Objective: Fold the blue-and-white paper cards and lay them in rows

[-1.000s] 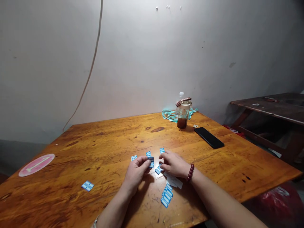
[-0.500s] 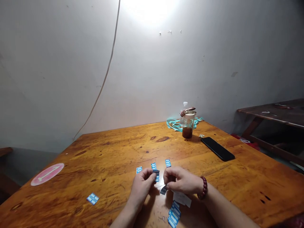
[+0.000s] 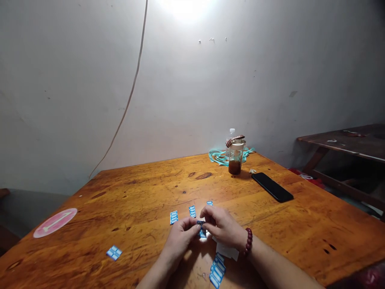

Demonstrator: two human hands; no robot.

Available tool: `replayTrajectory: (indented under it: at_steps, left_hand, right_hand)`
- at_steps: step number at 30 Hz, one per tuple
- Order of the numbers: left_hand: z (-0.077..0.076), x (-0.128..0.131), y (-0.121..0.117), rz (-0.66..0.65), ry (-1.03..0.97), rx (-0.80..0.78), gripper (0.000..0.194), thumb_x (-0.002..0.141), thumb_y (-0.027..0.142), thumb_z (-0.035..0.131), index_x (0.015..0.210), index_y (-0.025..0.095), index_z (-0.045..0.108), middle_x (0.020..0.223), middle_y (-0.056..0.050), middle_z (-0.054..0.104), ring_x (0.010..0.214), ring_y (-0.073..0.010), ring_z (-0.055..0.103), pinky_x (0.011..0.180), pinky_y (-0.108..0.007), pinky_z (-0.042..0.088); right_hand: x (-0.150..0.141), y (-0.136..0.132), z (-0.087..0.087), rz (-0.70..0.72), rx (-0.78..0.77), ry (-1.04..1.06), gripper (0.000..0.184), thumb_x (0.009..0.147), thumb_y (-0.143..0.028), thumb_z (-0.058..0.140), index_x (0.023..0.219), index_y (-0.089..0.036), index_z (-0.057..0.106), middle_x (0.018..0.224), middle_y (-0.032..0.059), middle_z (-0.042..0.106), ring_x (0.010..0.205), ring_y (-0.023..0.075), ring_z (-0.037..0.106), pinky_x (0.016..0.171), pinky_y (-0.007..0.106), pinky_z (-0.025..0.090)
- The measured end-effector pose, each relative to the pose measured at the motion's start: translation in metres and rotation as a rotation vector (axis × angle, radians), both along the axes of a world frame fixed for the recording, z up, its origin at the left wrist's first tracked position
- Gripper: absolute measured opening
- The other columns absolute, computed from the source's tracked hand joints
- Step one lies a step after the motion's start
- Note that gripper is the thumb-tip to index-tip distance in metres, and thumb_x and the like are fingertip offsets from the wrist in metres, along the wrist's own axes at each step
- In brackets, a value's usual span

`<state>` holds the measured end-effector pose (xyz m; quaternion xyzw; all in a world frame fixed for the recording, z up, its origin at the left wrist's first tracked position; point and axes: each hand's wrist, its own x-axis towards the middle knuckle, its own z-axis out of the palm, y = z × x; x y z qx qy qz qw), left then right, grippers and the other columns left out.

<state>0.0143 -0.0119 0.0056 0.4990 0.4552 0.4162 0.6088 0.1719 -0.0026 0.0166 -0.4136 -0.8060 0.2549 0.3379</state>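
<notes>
Several slips [image 3: 174,217] dot the knotty table [image 3: 144,200] beside a wall [image 3: 186,100].

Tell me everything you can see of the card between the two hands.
The card is small and blue with pale bars, and looks like thin paper or plastic. A dark strip shows at its top; whether that is part of it is unclear. The left hand pinches its left side, thumb towards the camera. The right hand has its thumb at the upper right; whether it grips is unclear. Fingers hide some of it, and I can't tell if its lower edge touches the table.
</notes>
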Motion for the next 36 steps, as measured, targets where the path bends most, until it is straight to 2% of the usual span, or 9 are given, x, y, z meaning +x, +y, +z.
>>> replayTrajectory:
  at_steps: [8,14,17,20,22,26,29,33,36]
  left_hand:
    - [0.007,0.001,-0.004,-0.005,-0.088,-0.041,0.024,0.063,0.035,0.065,0.069,0.012,0.064,0.056,-0.002,0.058,0.047,-0.0065,0.046,0.045,-0.017,0.032]
    - [0.001,0.000,0.000,-0.046,0.001,-0.001,0.024,0.062,0.034,0.065,0.069,0.011,0.064,0.057,-0.002,0.059,0.047,-0.0075,0.047,0.045,-0.018,0.034]
    - [0.000,-0.002,0.002,0.018,0.063,0.077,0.021,0.061,0.032,0.065,0.065,0.011,0.063,0.055,-0.001,0.058,0.047,-0.0078,0.048,0.046,-0.018,0.035]
    - [0.003,-0.006,0.004,0.133,0.065,0.084,0.022,0.062,0.032,0.064,0.069,0.012,0.062,0.051,0.002,0.054,0.043,-0.0061,0.042,0.041,-0.017,0.032]
    - [0.005,-0.010,0.005,0.203,0.045,0.105,0.024,0.061,0.033,0.064,0.071,0.012,0.062,0.055,0.001,0.056,0.047,-0.0076,0.045,0.044,-0.018,0.035]
    - [0.005,-0.014,0.007,0.257,0.050,0.115,0.027,0.061,0.036,0.063,0.073,0.011,0.062,0.063,-0.002,0.059,0.053,-0.0100,0.049,0.048,-0.020,0.039]
    - [0.005,-0.012,0.007,0.208,0.072,0.132,0.024,0.063,0.033,0.062,0.072,0.011,0.061,0.061,-0.001,0.058,0.052,-0.0092,0.048,0.048,-0.020,0.039]
    - [0.006,-0.010,0.006,0.176,0.096,0.144,0.021,0.064,0.032,0.061,0.072,0.012,0.061,0.059,0.000,0.058,0.052,-0.0084,0.048,0.049,-0.019,0.039]
    - [0.007,-0.010,0.006,0.177,0.097,0.135,0.022,0.063,0.032,0.062,0.071,0.012,0.061,0.059,0.000,0.058,0.051,-0.0090,0.048,0.048,-0.020,0.039]
  right_hand:
    - [0.000,0.003,-0.003,0.021,-0.074,0.094,0.010,0.069,-0.010,0.047,0.074,-0.017,0.052,0.065,-0.0036,0.051,0.058,0.0075,0.043,0.052,0.017,0.032]
    - [-0.005,0.005,-0.010,0.024,-0.191,0.161,0.006,0.070,-0.011,0.047,0.070,-0.016,0.051,0.061,-0.0038,0.049,0.056,0.0069,0.043,0.050,0.016,0.033]
    - [0.000,0.006,-0.009,0.022,-0.210,0.151,0.004,0.073,-0.017,0.047,0.072,-0.015,0.050,0.062,-0.0035,0.048,0.057,0.0071,0.043,0.050,0.016,0.033]
    - [0.014,0.005,-0.002,0.057,-0.263,0.020,0.018,0.069,-0.023,0.054,0.086,-0.017,0.050,0.069,-0.0030,0.049,0.060,0.0080,0.044,0.051,0.017,0.033]
    - [0.023,0.002,0.004,0.182,-0.275,-0.174,0.027,0.063,-0.026,0.061,0.088,-0.018,0.053,0.074,-0.0025,0.050,0.063,0.0089,0.044,0.052,0.018,0.033]
    - [0.026,-0.010,0.011,0.402,-0.159,-0.447,0.033,0.057,-0.034,0.065,0.086,-0.021,0.058,0.081,0.0001,0.052,0.072,0.0135,0.046,0.059,0.021,0.033]
    - [0.020,-0.015,0.007,0.395,-0.117,-0.521,0.030,0.058,-0.037,0.065,0.082,-0.021,0.060,0.083,0.0013,0.054,0.072,0.0146,0.048,0.060,0.023,0.033]
    - [0.015,-0.009,-0.001,0.355,-0.235,-0.511,0.014,0.061,-0.023,0.060,0.074,-0.018,0.061,0.079,-0.0002,0.058,0.065,0.0106,0.050,0.053,0.018,0.032]
    - [0.015,-0.003,-0.004,0.313,-0.303,-0.488,0.011,0.063,-0.020,0.057,0.074,-0.018,0.061,0.071,-0.0018,0.060,0.061,0.0092,0.049,0.051,0.017,0.032]
